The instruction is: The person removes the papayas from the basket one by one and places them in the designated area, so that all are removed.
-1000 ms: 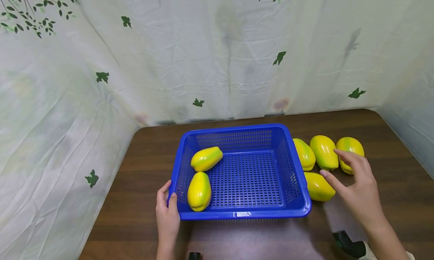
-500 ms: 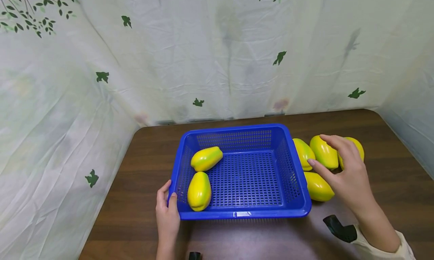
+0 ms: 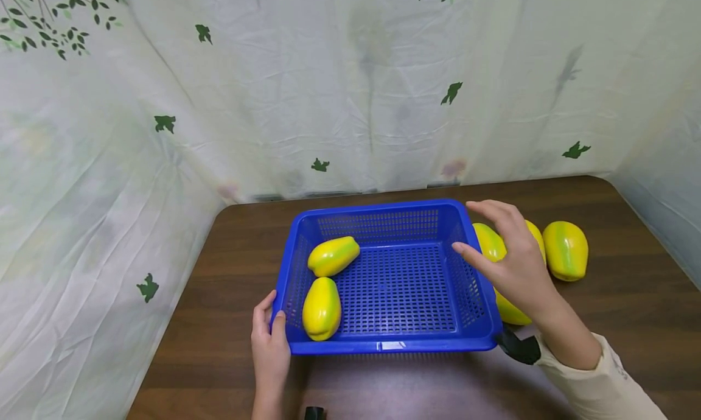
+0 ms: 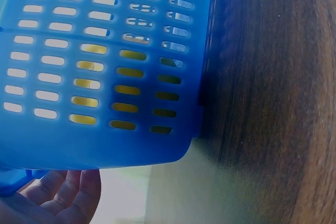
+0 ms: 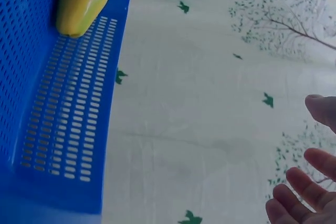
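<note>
A blue perforated plastic basket [image 3: 391,347] sits on the wooden table. My left hand [image 3: 271,347] grips its near left rim, and the left wrist view shows those curled fingers [image 4: 86,192] below the basket wall. Two glossy yellow-green papayas, one behind [image 3: 333,256] and one in front [image 3: 321,309], lie in the left part of the basket. My right hand [image 3: 515,262] is above the basket's right edge, thumb and fingers spread apart with nothing between them. Partly hidden under it are several more papayas [image 3: 512,310] beside the basket.
One papaya [image 3: 566,251] lies at the far right of the table [image 3: 630,310], fully visible. A pale patterned cloth [image 3: 372,103] hangs behind and along both sides of the table. A black wrist-worn piece [image 3: 519,349] shows near the basket's front right corner.
My right hand has moved left from over the papayas on the right to above the basket's right rim, staying spread. The left hand, basket and papayas have not moved.
</note>
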`<state>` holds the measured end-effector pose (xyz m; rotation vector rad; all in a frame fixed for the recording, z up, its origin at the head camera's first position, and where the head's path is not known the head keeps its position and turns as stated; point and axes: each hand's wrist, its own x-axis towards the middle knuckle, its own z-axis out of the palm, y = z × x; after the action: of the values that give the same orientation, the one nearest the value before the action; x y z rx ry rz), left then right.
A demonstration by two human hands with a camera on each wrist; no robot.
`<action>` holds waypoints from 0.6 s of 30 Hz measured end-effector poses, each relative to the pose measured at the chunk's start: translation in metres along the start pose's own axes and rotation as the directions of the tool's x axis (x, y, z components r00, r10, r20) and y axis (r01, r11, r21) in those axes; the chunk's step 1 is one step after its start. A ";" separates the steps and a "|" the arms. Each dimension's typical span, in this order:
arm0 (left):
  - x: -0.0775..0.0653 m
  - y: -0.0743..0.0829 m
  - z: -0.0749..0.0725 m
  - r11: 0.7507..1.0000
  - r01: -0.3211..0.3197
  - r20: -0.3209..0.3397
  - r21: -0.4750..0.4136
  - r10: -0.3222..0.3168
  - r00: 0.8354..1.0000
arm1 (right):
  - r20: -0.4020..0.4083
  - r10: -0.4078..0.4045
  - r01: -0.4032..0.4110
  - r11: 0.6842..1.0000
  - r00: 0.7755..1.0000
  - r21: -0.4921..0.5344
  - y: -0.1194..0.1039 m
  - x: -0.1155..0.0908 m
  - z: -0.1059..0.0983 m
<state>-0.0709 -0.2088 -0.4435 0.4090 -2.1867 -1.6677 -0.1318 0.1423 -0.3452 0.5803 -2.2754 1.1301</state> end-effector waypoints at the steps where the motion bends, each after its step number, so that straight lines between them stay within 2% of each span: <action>1: 0.000 0.000 0.000 1.000 -0.002 -0.002 0.002 0.002 1.000 | 0.010 -0.005 0.005 1.000 1.000 0.006 0.000 0.002 0.003; 7: 0.000 0.000 0.000 1.000 0.006 -0.006 0.003 -0.005 1.000 | 0.072 -0.058 0.054 0.997 0.996 0.053 0.002 0.018 0.024; 11: 0.000 0.000 0.000 1.000 0.007 -0.003 0.001 -0.007 1.000 | 0.125 -0.069 0.065 0.997 0.990 0.037 0.007 0.028 0.041; 18: 0.001 -0.002 0.001 1.000 -0.005 -0.008 -0.003 0.005 1.000 | 0.225 -0.111 0.101 0.993 0.968 0.055 0.018 0.042 0.071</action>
<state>-0.0716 -0.2090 -0.4454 0.4083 -2.1780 -1.6636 -0.1936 0.0884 -0.3660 0.8789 -2.3831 1.1113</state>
